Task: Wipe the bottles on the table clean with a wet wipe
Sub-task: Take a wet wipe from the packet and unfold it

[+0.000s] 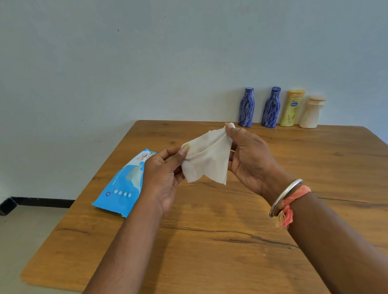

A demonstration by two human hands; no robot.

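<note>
A white wet wipe (208,158) is stretched between both hands above the middle of the wooden table (235,227). My left hand (164,173) pinches its left corner and my right hand (251,156) pinches its upper right corner. Several bottles stand in a row at the table's far edge against the wall: two dark blue patterned bottles (246,108) (271,107), a yellow lotion bottle (291,108) and a cream bottle (312,112). None of them is touched.
A blue pack of wet wipes (122,188) lies flat on the table's left side, partly behind my left hand. The light wall (175,50) rises just behind the bottles. The floor (8,245) drops away past the table's left edge.
</note>
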